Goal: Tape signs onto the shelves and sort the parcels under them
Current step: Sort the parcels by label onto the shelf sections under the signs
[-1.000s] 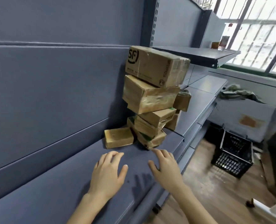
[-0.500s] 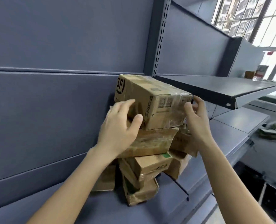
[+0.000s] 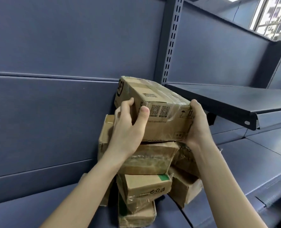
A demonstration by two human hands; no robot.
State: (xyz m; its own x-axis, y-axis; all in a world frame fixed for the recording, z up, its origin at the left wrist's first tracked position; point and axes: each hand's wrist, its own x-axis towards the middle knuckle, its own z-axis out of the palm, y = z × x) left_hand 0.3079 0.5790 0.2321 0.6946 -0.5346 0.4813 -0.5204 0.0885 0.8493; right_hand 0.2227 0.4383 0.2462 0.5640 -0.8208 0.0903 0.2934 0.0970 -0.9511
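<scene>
1. Hands of one person, on bare arms rising from below, clamp the two ends of the top parcel point(image 3: 161, 119). It is a brown cardboard box under clear tape, with square printed codes on its near face.
2. The left hand point(image 3: 126, 134) grips the box's left end. Its thumb presses the near face beside the codes, and its fingers point(image 3: 128, 103) curl over the upper edge, close together.
3. The right hand point(image 3: 197, 129) holds the right end, with the thumb lying on the top corner. Its other fingers are hidden behind the box, so I cannot tell how they lie.
4. The top parcel sits tilted at the summit of a crooked pile. Its far end, printed with a black logo, points toward the back panel point(image 3: 54, 120).
5. Whether it rests on the second parcel point(image 3: 153, 158) or is just clear of it, I cannot tell.
6. Lower in the pile are a smaller parcel with a green corner mark point(image 3: 144, 185), a crumpled bottom parcel point(image 3: 136, 218) and a torn parcel point(image 3: 184, 191) to the right.
7. The pile stands on the lower shelf point(image 3: 37, 209), which is grey-blue metal.
8. A darker upper shelf point(image 3: 227, 99) juts out just right of the top parcel, beside a slotted upright point(image 3: 172, 38).
9. A window point(image 3: 274, 12) lets in daylight at the upper right.
</scene>
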